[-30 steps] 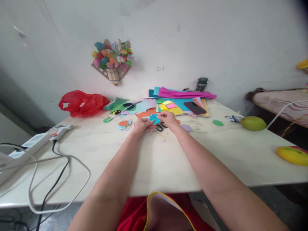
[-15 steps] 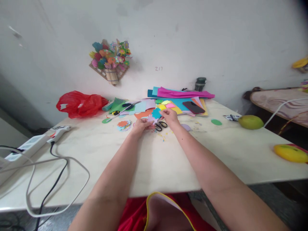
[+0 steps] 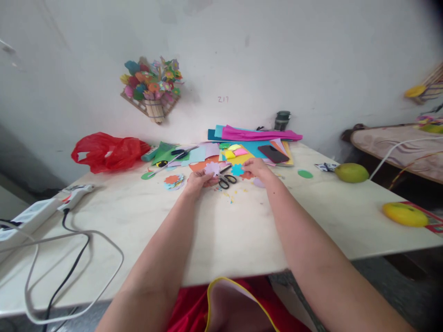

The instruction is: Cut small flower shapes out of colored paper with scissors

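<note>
The left hand [image 3: 200, 181] is pinching one lavender paper flower [image 3: 211, 169] between thumb and fingers, and the right hand [image 3: 256, 168] is gripping one blue paper flower [image 3: 237, 170] by its side. Both flowers are being held apart above the table [image 3: 235, 235], nearer its far edge than its near edge. One pair of black-handled scissors [image 3: 224, 183] is lying between the hands, with small paper scraps [image 3: 231, 199] scattering toward the near edge. One orange cutout [image 3: 247, 175] is resting just beside the right fingers, and one purple piece [image 3: 258, 183] is showing partly under the right wrist. Left of the left hand, one pile of cutouts [image 3: 173, 180] is sitting with an orange flower uppermost; its overlapping pieces are too small to count. Toward the far edge, four small packets [image 3: 240, 151] and one phone [image 3: 273, 154] are lying on coloured sheets [image 3: 254, 145], and a second pair of scissors [image 3: 178, 152] is lying farther left. Two fruits are resting along the right edge: one green [image 3: 352, 173], one yellow [image 3: 404, 215] toward the near right corner.
</note>
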{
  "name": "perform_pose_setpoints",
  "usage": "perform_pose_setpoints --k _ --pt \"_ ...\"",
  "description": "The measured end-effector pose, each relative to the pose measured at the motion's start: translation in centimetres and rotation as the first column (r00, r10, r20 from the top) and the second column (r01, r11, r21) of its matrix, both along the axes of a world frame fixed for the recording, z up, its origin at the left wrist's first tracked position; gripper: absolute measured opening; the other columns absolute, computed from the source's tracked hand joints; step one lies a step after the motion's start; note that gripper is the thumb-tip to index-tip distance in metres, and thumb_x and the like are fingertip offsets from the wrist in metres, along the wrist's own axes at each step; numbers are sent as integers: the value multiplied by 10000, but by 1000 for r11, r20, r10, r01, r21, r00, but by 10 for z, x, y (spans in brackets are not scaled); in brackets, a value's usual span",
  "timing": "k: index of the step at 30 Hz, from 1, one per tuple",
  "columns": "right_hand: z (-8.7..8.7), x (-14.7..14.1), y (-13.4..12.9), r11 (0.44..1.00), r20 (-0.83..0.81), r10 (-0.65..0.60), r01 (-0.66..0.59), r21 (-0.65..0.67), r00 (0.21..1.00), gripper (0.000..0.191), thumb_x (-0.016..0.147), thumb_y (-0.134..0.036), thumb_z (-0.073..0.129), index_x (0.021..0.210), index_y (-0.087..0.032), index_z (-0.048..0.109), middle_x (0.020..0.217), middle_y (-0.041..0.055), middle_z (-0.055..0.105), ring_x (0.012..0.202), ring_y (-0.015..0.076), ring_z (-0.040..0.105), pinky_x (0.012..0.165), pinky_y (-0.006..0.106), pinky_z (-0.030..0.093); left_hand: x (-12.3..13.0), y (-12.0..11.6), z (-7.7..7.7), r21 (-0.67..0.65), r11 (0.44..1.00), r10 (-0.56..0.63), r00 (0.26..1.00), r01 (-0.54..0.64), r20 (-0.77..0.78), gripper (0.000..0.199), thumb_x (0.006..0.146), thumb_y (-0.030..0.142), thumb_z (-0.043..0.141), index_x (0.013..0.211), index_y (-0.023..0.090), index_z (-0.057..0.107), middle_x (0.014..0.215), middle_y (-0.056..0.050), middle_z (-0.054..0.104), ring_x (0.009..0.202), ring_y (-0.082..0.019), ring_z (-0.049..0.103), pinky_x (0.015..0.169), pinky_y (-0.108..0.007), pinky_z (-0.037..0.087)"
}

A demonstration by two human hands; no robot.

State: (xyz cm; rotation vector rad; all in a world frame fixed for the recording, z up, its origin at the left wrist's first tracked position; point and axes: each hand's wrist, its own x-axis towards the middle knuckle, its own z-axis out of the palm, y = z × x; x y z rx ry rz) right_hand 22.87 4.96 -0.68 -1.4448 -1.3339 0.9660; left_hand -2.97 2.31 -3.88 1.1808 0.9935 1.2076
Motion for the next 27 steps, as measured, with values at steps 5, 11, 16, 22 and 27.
perform_pose_setpoints --k 5,11,16,22,27 --pt "-3 3 1 997 317 12 13 -77 948 193 750 -21 817 733 -150 675 570 -20 647 510 121 627 583 227 512 -1 2 -4 7 1000 11 1000 -11 -14 420 654 414 969 836 146 701 788 -108 788 841 -303 814 784 -390 668" --pt "4 -4 -9 995 706 -28 87 -48 708 190 793 -98 797 945 -207 828 1008 55 827 1002 235 770 800 265 529 -1 2 -4 12 1000 13 1000 -13 7 384 682 389 950 871 156 709 787 -78 788 808 -281 815 777 -378 678" --pt "11 -9 -18 996 857 2 76 -49 515 232 865 -180 762 1080 -225 837 1206 105 810 1160 275 741 868 302 520 1 0 -3 10 999 30 999 -30 33 390 679 376 955 883 153 707 806 -86 794 858 -298 818 817 -407 681" --pt "18 -23 -24 995 877 -103 49 91 470 340 959 -353 688 1255 -222 793 1276 154 779 1211 289 717 934 345 521 3 -2 1 -16 999 48 998 -48 32 362 687 364 951 844 157 700 804 -99 795 909 -322 815 814 -414 669" --pt "20 -50 -35 984 874 -14 -146 97 486 366 973 -410 643 1281 -256 764 1243 86 802 1214 273 716 967 336 514 1 -4 1 -9 999 34 998 -34 60 345 693 353 943 854 153 712 788 -92 795 807 -288 811 758 -382 661"
